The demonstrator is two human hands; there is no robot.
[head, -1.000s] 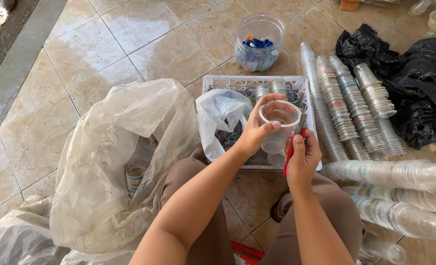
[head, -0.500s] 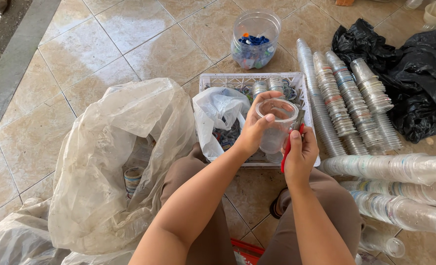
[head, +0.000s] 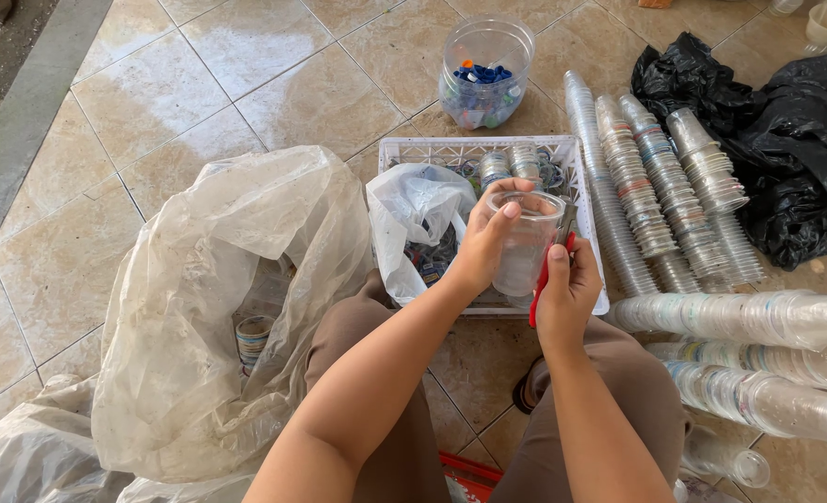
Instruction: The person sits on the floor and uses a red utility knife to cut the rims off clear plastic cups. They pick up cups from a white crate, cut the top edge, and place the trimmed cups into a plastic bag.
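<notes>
My left hand (head: 481, 244) grips a clear plastic cup (head: 525, 247) by its rim, held above a white plastic basket (head: 584, 194). My right hand (head: 565, 291) is closed around a red-handled cutter (head: 541, 279) whose blade touches the cup's right side. Both forearms reach out over my knees in brown trousers.
The basket holds cup pieces and a small white bag (head: 413, 210). A large clear bag (head: 218, 307) with cups lies left. Long stacks of clear cups (head: 646, 191) lie right, more stacks (head: 758, 317) nearer me. A clear jar of coloured caps (head: 485, 73) stands behind; black bags (head: 786, 140) far right.
The cup and both hands have shifted slightly lower and nearer over the basket; the cutter stays against the cup's side.
</notes>
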